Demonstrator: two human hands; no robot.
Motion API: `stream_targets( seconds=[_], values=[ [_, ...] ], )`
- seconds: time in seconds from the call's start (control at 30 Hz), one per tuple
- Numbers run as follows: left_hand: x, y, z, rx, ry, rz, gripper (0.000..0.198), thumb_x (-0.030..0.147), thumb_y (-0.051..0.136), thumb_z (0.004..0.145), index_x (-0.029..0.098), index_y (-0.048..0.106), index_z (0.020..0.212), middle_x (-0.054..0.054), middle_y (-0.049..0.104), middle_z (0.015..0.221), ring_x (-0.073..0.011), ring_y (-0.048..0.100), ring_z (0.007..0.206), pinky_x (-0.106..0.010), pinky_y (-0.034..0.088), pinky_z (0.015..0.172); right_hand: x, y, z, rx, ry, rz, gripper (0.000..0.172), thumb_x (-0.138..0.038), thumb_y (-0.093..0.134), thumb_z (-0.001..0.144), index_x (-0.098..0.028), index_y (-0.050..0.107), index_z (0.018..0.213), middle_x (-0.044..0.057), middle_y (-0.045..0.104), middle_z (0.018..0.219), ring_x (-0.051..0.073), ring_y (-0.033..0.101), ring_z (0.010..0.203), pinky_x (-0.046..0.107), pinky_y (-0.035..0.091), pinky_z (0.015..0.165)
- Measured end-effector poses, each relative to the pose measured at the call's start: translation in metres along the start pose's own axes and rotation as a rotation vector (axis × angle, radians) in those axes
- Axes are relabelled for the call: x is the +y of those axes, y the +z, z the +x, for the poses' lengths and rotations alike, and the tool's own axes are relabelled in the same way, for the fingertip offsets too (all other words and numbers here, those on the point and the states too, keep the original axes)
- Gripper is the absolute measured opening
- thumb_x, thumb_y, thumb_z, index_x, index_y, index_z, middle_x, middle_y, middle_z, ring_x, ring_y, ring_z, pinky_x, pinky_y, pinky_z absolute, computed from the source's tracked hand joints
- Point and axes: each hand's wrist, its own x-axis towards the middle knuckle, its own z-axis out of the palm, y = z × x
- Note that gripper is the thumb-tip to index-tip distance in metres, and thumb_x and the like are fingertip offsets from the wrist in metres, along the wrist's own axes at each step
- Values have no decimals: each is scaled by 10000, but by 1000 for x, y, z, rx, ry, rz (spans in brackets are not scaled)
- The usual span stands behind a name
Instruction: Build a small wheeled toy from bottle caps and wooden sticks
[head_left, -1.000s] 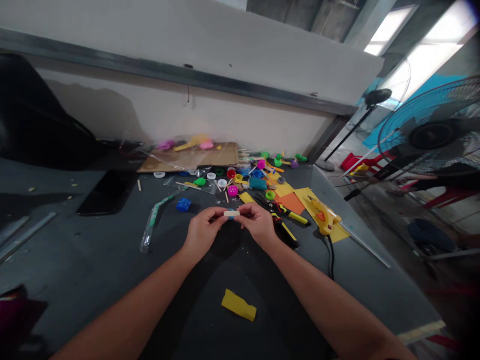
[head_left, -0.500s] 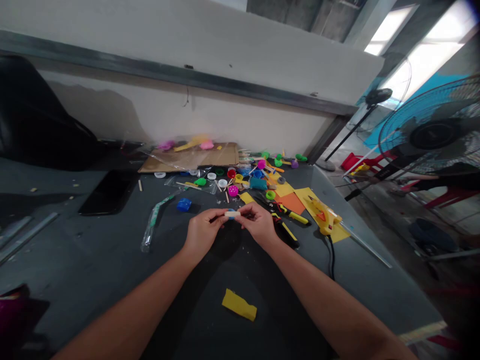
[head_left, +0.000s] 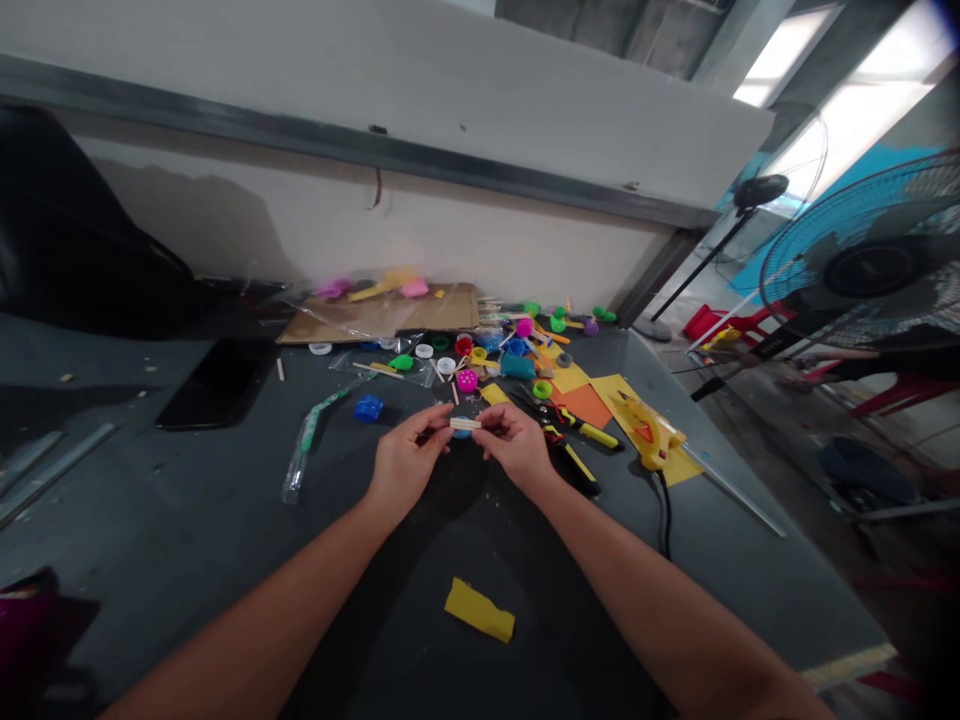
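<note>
My left hand (head_left: 405, 462) and my right hand (head_left: 516, 447) meet over the middle of the dark table (head_left: 225, 520). Both pinch the ends of a short pale stick-like piece (head_left: 465, 424), held level between the fingertips. A bit of blue shows just under it. A yellow foam scrap (head_left: 480, 610) lies on the table between my forearms. Right of my right hand lie black-and-yellow pliers (head_left: 574, 465) and a yellow glue gun (head_left: 646, 430) with a black cord.
Coloured bottle caps (head_left: 466, 380), sticks and yellow and orange paper (head_left: 585, 404) are scattered behind my hands. A blue cap (head_left: 367, 408), a plastic sleeve (head_left: 304, 447), a black phone (head_left: 214, 385) and cardboard (head_left: 390, 312) lie left and back. Fans (head_left: 862, 265) stand off the table's right edge.
My hands shifted very slightly with the small piece; the left fingers have spread a little. The grip itself has stayed the same.
</note>
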Motion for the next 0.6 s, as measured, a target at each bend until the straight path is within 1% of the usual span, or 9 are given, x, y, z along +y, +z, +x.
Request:
stream_targets(
  seconds=[0.1,0.23,0.3,0.37,0.47,0.53,0.6],
  values=[
    [3,0,0,7,-14,0,240,274,604,786,191,664,1003,-12,703,858,-125,630,616,-259,533,646,-1,1,1,4,30,37,241,-289,726,633,-191,600,813,-41,579,658,73,504,486,184,461,405],
    [7,0,-1,13,-16,33,177,281,610,779,192,668,921,-13,706,857,-127,625,604,-251,521,620,-1,2,2,8,55,123,299,-306,751,604,-188,627,849,-20,610,668,106,556,552,201,485,428],
    [7,0,-1,6,-14,56,165,284,608,779,199,670,907,-5,707,843,-129,621,600,-250,513,613,-1,2,3,35,59,161,275,-312,746,614,-184,647,836,-9,621,677,117,566,579,209,491,442],
    [4,1,0,-28,-8,81,148,281,598,784,208,671,889,4,704,807,-137,624,613,-252,506,611,-1,2,4,72,66,174,235,-310,730,637,-182,667,823,-2,631,687,116,562,578,215,489,454],
    [-1,3,-1,-93,51,160,130,257,576,796,221,676,870,6,703,821,-161,642,717,-267,499,673,-1,1,5,104,69,159,208,-308,712,664,-182,682,827,6,640,689,126,570,587,227,488,463],
    [-4,3,-1,-91,125,229,163,212,549,803,224,676,906,-6,699,894,-175,640,817,-281,490,742,0,0,4,97,43,102,214,-316,704,679,-183,679,844,14,648,711,137,583,605,233,490,465],
    [-5,3,-1,-65,196,285,236,151,513,799,220,664,967,-23,683,953,-183,624,888,-294,479,787,0,-1,2,74,-17,-16,225,-321,690,705,-189,666,885,22,658,755,141,596,616,243,501,487]
  ],
)
